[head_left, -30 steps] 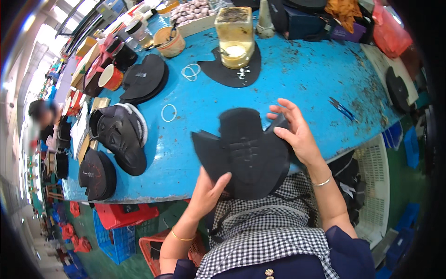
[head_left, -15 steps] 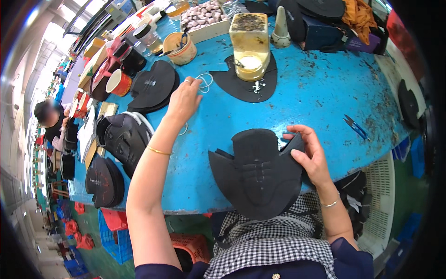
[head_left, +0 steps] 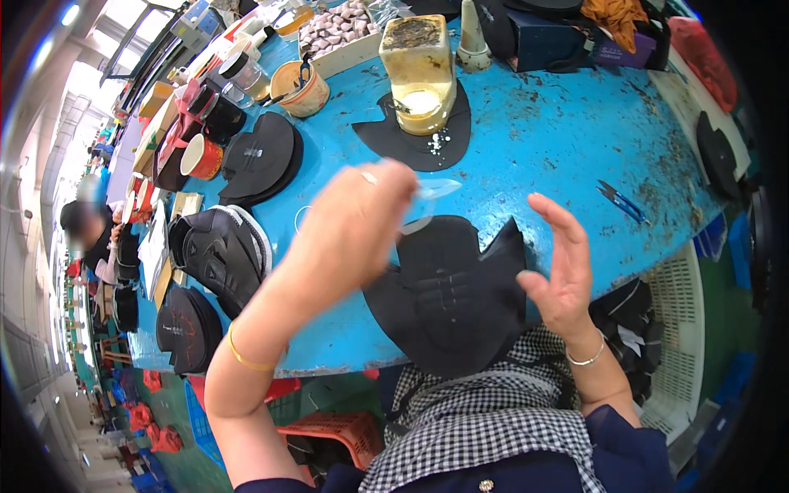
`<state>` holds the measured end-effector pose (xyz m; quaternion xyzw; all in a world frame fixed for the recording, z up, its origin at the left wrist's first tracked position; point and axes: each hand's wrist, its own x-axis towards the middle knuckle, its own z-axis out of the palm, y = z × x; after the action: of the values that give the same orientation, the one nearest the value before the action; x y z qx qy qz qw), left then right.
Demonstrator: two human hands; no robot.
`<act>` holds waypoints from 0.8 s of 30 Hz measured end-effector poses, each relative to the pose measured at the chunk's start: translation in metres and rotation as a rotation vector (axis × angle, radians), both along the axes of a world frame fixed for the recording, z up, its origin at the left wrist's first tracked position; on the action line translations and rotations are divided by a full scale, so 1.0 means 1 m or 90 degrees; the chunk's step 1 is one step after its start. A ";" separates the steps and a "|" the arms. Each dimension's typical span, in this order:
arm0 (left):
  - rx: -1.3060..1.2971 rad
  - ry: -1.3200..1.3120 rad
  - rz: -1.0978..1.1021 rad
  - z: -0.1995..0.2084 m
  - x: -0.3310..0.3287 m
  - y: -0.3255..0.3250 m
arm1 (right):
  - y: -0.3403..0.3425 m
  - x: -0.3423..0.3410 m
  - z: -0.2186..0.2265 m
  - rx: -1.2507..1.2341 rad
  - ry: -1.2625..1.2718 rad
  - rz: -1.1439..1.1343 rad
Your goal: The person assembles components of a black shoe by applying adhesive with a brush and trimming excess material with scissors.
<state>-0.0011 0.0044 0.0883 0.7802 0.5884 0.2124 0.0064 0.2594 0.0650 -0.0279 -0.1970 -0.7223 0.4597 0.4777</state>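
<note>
The black cut-out (head_left: 448, 300) sits between the left hand (head_left: 355, 220), holding a blurred pale band (head_left: 438, 189), and the wide-spread right hand (head_left: 567, 287).

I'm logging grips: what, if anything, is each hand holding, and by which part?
The left hand holds pale looped banding by one side; exact grip blurred. Right hand: open beside the black pieces, nothing held.
</note>
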 end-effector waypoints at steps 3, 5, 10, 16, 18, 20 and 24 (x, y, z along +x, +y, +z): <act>0.036 -0.005 -0.134 0.018 0.048 -0.034 | -0.020 -0.021 0.039 -0.022 0.063 -0.025; 0.011 0.069 -0.142 0.020 0.061 -0.050 | -0.019 -0.020 0.036 0.040 -0.092 0.154; 0.021 0.093 0.029 -0.008 0.049 -0.064 | -0.040 -0.012 0.028 0.019 -0.046 0.131; -0.516 -0.566 0.271 0.004 0.051 -0.065 | -0.093 -0.030 0.024 0.153 0.170 0.347; -0.383 -0.728 0.167 -0.013 0.046 -0.075 | -0.101 -0.026 0.027 -0.012 0.103 0.384; -0.215 -0.938 0.014 -0.007 0.064 -0.070 | -0.107 -0.034 0.027 -0.177 0.066 0.347; 0.030 -0.269 0.110 -0.054 0.033 -0.040 | -0.097 -0.040 0.025 -0.373 0.050 0.376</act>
<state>0.0316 -0.0351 0.0347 0.6651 0.6334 0.3845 0.0929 0.2192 -0.0320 -0.0028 -0.0915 -0.5675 0.7702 0.2764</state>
